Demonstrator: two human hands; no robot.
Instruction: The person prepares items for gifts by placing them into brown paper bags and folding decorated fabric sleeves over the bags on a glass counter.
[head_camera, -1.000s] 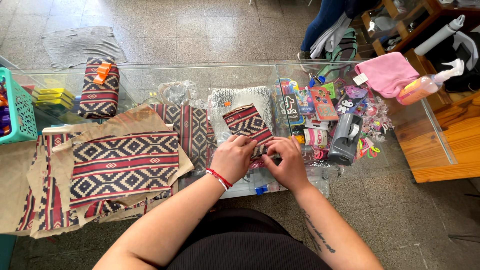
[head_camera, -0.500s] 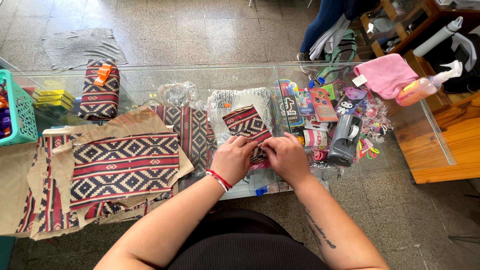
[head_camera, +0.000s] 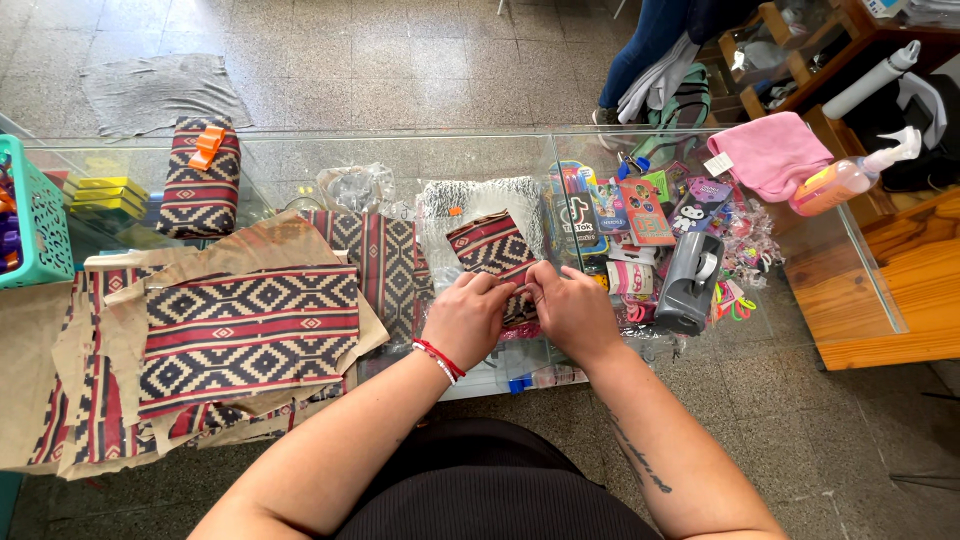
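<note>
Two bare hands are meeting over a small packet wrapped in patterned paper (head_camera: 492, 250) on a glass worktop (head_camera: 300, 160). The left hand (head_camera: 468, 318) is closing its grip on the packet's near edge, fingers curled down onto the paper, a red cord bracelet (head_camera: 438, 358) showing at the wrist. The right hand (head_camera: 572, 312) is pinching the same edge just beside it, fingertips touching those of the left; what lies under the fingers is hidden.

Left of the packet, a large sheet of the same striped, diamond-patterned paper (head_camera: 245, 335) is lying flat over brown offcuts. Beyond that sheet, a roll of the paper (head_camera: 200, 178) is standing with an orange clip on top, and a turquoise basket (head_camera: 38, 215) is sitting at the far left edge. Right of the packet, a grey tape dispenser (head_camera: 690, 282) is resting near colourful stationery, with a pink cloth (head_camera: 770, 152) and a spray bottle (head_camera: 850, 178) farther right.

Judging from the pose, the fold is likely being pressed down; keeping the paper taut and the crease square along the packet's edge, with one hand pinning while the other is smoothing, should be giving the cleanest result.
</note>
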